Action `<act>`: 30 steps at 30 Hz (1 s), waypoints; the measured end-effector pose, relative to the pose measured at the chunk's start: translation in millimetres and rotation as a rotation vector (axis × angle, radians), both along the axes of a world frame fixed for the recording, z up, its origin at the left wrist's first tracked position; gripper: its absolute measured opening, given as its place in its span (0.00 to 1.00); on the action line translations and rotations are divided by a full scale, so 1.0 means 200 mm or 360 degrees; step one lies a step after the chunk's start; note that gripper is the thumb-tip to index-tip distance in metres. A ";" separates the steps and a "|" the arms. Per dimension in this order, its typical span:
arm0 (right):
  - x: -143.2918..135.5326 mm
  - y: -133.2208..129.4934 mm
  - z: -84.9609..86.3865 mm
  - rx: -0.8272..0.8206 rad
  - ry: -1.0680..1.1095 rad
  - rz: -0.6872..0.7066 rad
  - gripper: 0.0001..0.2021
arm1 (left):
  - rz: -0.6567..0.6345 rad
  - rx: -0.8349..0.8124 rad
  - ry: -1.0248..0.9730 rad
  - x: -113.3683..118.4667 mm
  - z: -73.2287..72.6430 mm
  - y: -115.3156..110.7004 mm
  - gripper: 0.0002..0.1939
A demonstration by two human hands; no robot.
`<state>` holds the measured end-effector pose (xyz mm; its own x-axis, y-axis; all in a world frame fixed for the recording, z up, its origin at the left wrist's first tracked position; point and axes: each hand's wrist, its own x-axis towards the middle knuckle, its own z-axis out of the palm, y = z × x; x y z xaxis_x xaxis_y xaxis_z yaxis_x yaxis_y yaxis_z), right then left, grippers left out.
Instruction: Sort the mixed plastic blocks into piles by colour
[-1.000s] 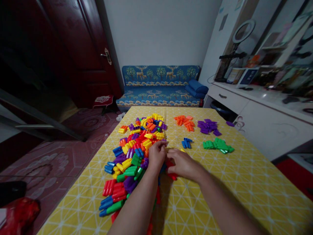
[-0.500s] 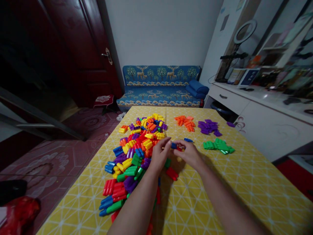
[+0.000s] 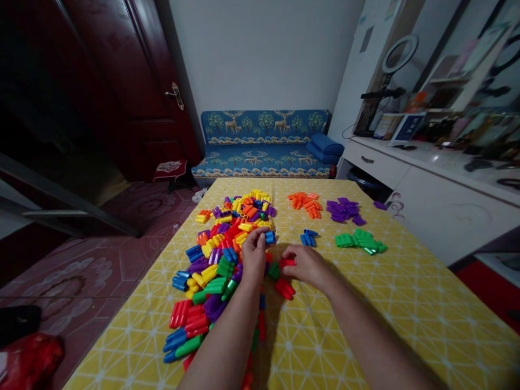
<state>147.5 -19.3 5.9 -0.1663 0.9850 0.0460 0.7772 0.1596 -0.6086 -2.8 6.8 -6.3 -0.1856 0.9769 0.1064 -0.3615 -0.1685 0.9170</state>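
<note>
A long mixed heap of coloured plastic pieces covers the left part of the table. My left hand is over the heap's right edge, its fingers closed on a blue piece. To its right, my right hand pinches a red piece just above the table. A green piece and another red piece lie beneath and beside it. Single-colour groups lie farther right: blue pieces, orange pieces, purple pieces and green pieces.
A yellow patterned cloth covers the table. Near its right far edge lies a lone purple piece. Beyond stands a blue sofa; a white cabinet is on the right, and a small red stool on the left.
My hands have moved apart: the left went left with a blue piece, the right came nearer with a red one. More blue pieces now lie in the blue group.
</note>
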 end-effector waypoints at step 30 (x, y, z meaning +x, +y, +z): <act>0.17 0.17 -0.16 0.0886 -0.0054 -0.0306 0.17 | -0.0620 0.0646 0.1719 0.01 -0.01 -0.07 0.13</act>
<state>181.5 14.9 -25.4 0.0023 0.8266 0.5627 0.8414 0.3025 -0.4477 -1.3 -7.7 -8.2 0.4856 0.8071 0.3357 0.4646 -0.5636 0.6830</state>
